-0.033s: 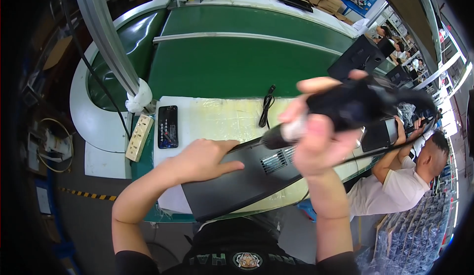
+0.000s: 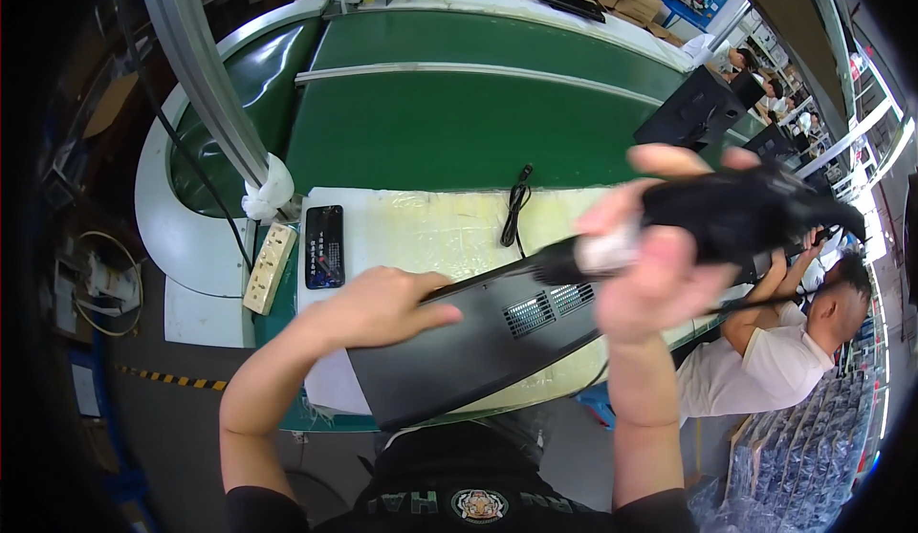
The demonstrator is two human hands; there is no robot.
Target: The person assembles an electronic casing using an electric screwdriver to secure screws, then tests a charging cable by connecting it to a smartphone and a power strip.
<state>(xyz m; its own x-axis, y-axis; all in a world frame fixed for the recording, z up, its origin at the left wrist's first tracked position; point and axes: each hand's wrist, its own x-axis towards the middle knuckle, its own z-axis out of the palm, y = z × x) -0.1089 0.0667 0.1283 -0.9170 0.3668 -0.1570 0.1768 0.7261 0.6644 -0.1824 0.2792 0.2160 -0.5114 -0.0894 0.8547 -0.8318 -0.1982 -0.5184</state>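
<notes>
A long dark grey casing (image 2: 459,342) with two slotted vent grilles lies slantwise across the pale table covering in front of me. My left hand (image 2: 387,313) grips its far edge near the left end, thumb resting on the top face. Above the casing's right end, my right hand (image 2: 645,284) is closed round a black hand-held tool (image 2: 712,217), smeared by motion. The tool has a dark ribbed end toward the casing, and something white shows by my fingers. Its exact kind cannot be made out. Whether the ribbed end touches the casing is unclear.
A coiled black cable (image 2: 517,210) and a black phone-shaped slab (image 2: 324,246) lie on the table. Left of them is a cream power strip (image 2: 270,268) by a metal post (image 2: 206,74). A green conveyor (image 2: 459,117) runs beyond. A co-worker (image 2: 765,370) sits close at right.
My right hand and the black tool have shifted rightward, along the casing. My left hand has moved slightly left and stays on the casing.
</notes>
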